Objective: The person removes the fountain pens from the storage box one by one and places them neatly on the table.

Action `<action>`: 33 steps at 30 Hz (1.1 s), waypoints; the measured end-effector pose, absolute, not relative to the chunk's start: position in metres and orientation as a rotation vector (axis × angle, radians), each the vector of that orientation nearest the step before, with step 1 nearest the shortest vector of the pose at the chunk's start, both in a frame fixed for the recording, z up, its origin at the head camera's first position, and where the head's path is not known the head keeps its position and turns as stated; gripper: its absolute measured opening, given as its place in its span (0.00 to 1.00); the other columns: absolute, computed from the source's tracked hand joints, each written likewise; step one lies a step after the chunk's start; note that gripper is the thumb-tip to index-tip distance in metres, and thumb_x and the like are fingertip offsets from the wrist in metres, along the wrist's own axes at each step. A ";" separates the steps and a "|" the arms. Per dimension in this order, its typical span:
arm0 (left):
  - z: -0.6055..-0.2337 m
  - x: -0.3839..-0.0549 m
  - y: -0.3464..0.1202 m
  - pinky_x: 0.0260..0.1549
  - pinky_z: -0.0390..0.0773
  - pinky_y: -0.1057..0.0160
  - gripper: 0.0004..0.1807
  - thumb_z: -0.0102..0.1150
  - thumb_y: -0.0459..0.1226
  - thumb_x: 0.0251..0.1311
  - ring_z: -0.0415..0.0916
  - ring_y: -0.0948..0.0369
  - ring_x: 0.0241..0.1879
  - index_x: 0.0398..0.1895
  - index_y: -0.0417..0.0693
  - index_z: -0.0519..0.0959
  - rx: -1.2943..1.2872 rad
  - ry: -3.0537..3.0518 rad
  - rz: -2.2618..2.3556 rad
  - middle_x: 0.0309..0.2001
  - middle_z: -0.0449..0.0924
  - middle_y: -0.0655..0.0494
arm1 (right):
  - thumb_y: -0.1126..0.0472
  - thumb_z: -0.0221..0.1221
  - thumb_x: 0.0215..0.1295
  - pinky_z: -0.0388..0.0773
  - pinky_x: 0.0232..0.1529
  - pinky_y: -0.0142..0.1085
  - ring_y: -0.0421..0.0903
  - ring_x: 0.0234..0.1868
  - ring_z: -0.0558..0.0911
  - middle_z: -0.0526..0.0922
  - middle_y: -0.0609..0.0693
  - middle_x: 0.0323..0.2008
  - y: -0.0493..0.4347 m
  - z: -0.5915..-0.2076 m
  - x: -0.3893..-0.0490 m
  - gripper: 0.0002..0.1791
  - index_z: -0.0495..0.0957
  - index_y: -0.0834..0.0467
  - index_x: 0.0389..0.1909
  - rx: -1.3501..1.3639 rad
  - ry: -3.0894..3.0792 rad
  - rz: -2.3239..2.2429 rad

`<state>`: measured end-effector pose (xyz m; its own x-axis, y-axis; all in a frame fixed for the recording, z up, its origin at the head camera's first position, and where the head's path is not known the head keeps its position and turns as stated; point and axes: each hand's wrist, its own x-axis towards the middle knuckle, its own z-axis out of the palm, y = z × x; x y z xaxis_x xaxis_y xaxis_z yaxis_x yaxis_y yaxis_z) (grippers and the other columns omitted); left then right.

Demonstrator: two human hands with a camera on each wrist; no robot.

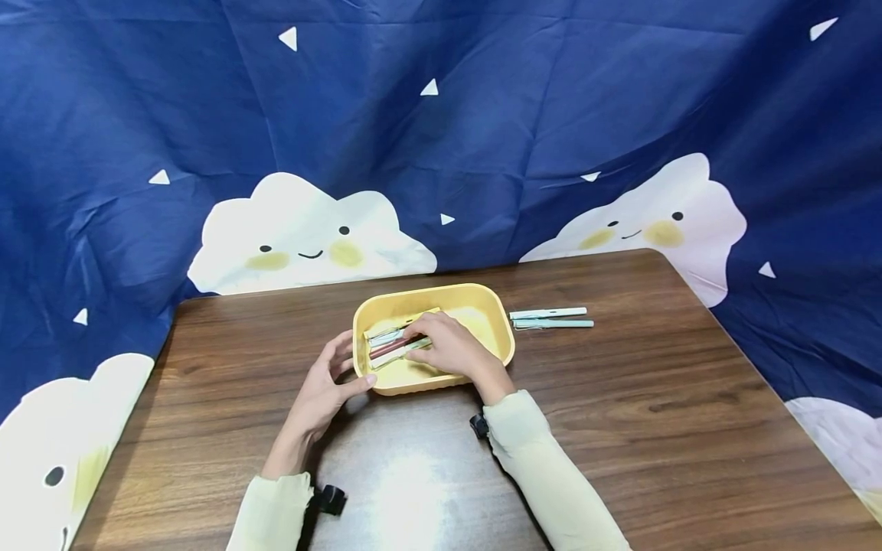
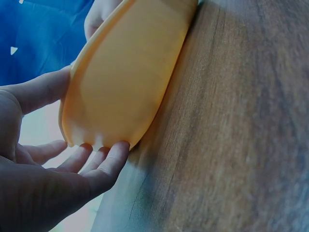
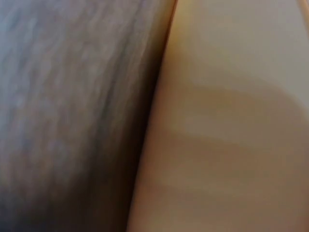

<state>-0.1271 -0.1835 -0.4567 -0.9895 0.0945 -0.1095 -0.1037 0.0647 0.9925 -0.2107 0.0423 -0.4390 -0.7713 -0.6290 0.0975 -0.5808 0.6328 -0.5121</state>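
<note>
A yellow plastic tray (image 1: 441,291) stands mid-table with several pens (image 1: 386,344) lying at its left end. My left hand (image 1: 347,366) cups the tray's near left corner, thumb on the near wall and fingers on the left wall. The left wrist view shows my left hand (image 2: 82,116) clasping the tray's outer wall (image 2: 125,72) between its fingertips (image 2: 113,152) and thumb. My right hand (image 1: 413,337) reaches into the tray with its fingers curled on one of the pens. The right wrist view is blurred, showing only the tray wall (image 3: 231,121) beside the table (image 3: 72,96).
Two pale green pens (image 1: 549,313) (image 1: 553,324) lie side by side on the brown wooden table (image 1: 620,428), just right of the tray. A blue cloth with white clouds (image 1: 441,115) hangs behind and around the table.
</note>
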 end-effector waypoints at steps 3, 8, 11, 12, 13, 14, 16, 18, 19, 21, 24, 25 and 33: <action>-0.457 -0.127 -0.183 0.45 0.75 0.70 0.46 0.69 0.31 0.48 0.63 0.46 0.63 0.70 0.51 0.55 -0.010 2.181 2.055 0.66 0.60 0.44 | 0.51 0.64 0.57 0.60 0.66 0.43 0.44 0.53 0.76 0.81 0.45 0.47 0.042 -0.441 -0.212 0.17 0.81 0.51 0.46 -1.017 2.748 -0.788; -0.458 -0.128 -0.183 0.45 0.75 0.70 0.46 0.69 0.30 0.48 0.63 0.45 0.63 0.69 0.51 0.55 -0.006 2.181 2.061 0.66 0.60 0.44 | 0.52 0.65 0.56 0.67 0.60 0.41 0.44 0.52 0.77 0.82 0.46 0.47 0.042 -0.443 -0.214 0.17 0.81 0.51 0.47 -1.018 2.740 -0.766; -0.459 -0.128 -0.183 0.45 0.75 0.70 0.46 0.69 0.30 0.47 0.63 0.46 0.62 0.69 0.51 0.55 -0.009 2.180 2.061 0.65 0.61 0.44 | 0.52 0.65 0.55 0.70 0.57 0.41 0.44 0.52 0.77 0.82 0.45 0.46 0.042 -0.444 -0.214 0.17 0.81 0.50 0.46 -0.998 2.745 -0.754; -0.458 -0.128 -0.183 0.45 0.75 0.70 0.46 0.69 0.30 0.47 0.63 0.46 0.62 0.69 0.51 0.55 -0.012 2.186 2.054 0.65 0.61 0.45 | 0.52 0.66 0.54 0.70 0.56 0.41 0.44 0.52 0.77 0.82 0.45 0.46 0.041 -0.444 -0.214 0.17 0.82 0.49 0.46 -0.989 2.747 -0.744; -0.458 -0.128 -0.183 0.45 0.75 0.70 0.46 0.69 0.31 0.47 0.63 0.46 0.62 0.69 0.51 0.55 -0.013 2.192 2.049 0.65 0.61 0.45 | 0.52 0.66 0.54 0.70 0.55 0.42 0.44 0.52 0.77 0.82 0.44 0.46 0.041 -0.444 -0.214 0.17 0.82 0.49 0.46 -0.978 2.747 -0.738; -0.458 -0.128 -0.183 0.45 0.75 0.70 0.46 0.69 0.31 0.47 0.63 0.46 0.62 0.69 0.50 0.55 -0.015 2.196 2.044 0.65 0.61 0.45 | 0.52 0.66 0.54 0.70 0.55 0.42 0.44 0.52 0.77 0.82 0.44 0.46 0.041 -0.444 -0.214 0.17 0.82 0.49 0.46 -0.965 2.751 -0.729; -0.458 -0.127 -0.183 0.45 0.74 0.71 0.47 0.70 0.32 0.47 0.63 0.46 0.63 0.70 0.51 0.55 -0.019 2.202 2.036 0.65 0.61 0.45 | 0.52 0.66 0.54 0.70 0.54 0.43 0.45 0.52 0.77 0.82 0.43 0.46 0.040 -0.443 -0.214 0.16 0.82 0.47 0.46 -0.939 2.758 -0.715; -0.457 -0.127 -0.183 0.45 0.74 0.70 0.47 0.70 0.33 0.47 0.63 0.47 0.63 0.70 0.51 0.55 -0.022 2.208 2.029 0.65 0.61 0.46 | 0.52 0.66 0.54 0.69 0.52 0.44 0.45 0.52 0.77 0.82 0.42 0.46 0.040 -0.442 -0.213 0.15 0.82 0.46 0.45 -0.922 2.771 -0.694; -0.456 -0.127 -0.183 0.45 0.74 0.70 0.47 0.70 0.33 0.47 0.63 0.47 0.63 0.70 0.52 0.55 -0.021 2.207 2.031 0.65 0.61 0.46 | 0.51 0.66 0.54 0.69 0.50 0.44 0.45 0.52 0.77 0.82 0.42 0.46 0.040 -0.442 -0.213 0.15 0.82 0.46 0.44 -0.915 2.779 -0.679; -0.456 -0.127 -0.183 0.46 0.74 0.70 0.47 0.70 0.32 0.47 0.63 0.47 0.63 0.70 0.52 0.55 -0.016 2.202 2.034 0.65 0.61 0.46 | 0.51 0.66 0.54 0.68 0.48 0.43 0.44 0.52 0.77 0.82 0.41 0.45 0.040 -0.441 -0.213 0.14 0.83 0.45 0.43 -0.911 2.794 -0.648; -0.456 -0.128 -0.183 0.45 0.75 0.70 0.46 0.69 0.31 0.48 0.63 0.47 0.63 0.70 0.51 0.54 -0.007 2.197 2.042 0.65 0.61 0.46 | 0.50 0.66 0.54 0.67 0.46 0.42 0.43 0.50 0.77 0.83 0.39 0.44 0.039 -0.441 -0.213 0.13 0.84 0.45 0.42 -0.919 2.805 -0.594; -0.456 -0.128 -0.183 0.45 0.75 0.70 0.46 0.69 0.31 0.48 0.63 0.47 0.63 0.70 0.51 0.54 -0.003 2.194 2.045 0.65 0.61 0.45 | 0.50 0.66 0.54 0.67 0.46 0.42 0.43 0.50 0.77 0.83 0.38 0.43 0.039 -0.441 -0.213 0.13 0.84 0.44 0.41 -0.917 2.803 -0.579; -0.456 -0.127 -0.183 0.46 0.74 0.70 0.47 0.69 0.32 0.48 0.63 0.47 0.63 0.70 0.51 0.54 -0.003 2.192 2.038 0.66 0.61 0.45 | 0.53 0.65 0.56 0.74 0.51 0.41 0.40 0.50 0.79 0.84 0.39 0.45 0.036 -0.443 -0.215 0.12 0.84 0.45 0.42 -0.887 2.728 -0.558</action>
